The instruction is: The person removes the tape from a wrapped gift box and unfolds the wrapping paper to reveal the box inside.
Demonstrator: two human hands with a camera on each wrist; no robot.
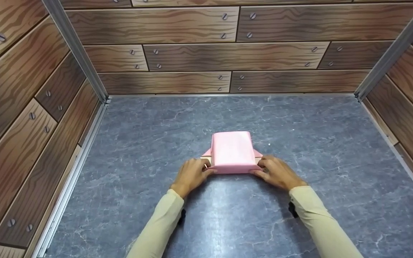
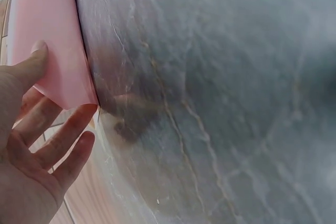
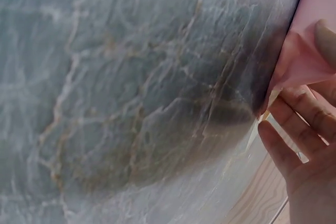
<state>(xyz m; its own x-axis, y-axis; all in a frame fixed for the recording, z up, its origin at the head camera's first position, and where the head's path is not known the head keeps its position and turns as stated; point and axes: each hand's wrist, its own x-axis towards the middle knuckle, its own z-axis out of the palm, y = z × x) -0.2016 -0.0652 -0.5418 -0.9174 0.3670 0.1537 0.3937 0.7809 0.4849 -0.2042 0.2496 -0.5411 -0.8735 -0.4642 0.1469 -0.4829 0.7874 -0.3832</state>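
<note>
A box-shaped parcel in pink wrapping paper sits mid-table, with loose paper flaps sticking out at its left and right ends. At the left end, my left hand pinches the near flap, thumb on the outer face and fingers behind it. The left wrist view shows that thumb pressed against the pink paper. My right hand pinches the flap at the opposite end in the same way. In the right wrist view the paper is creased under the thumb, which is partly cut off by the frame edge.
The parcel lies on a grey marble-patterned table. Wood-plank-patterned panels stand at the back, left and right, joined by metal corner strips. Tiny white specks lie right of the parcel.
</note>
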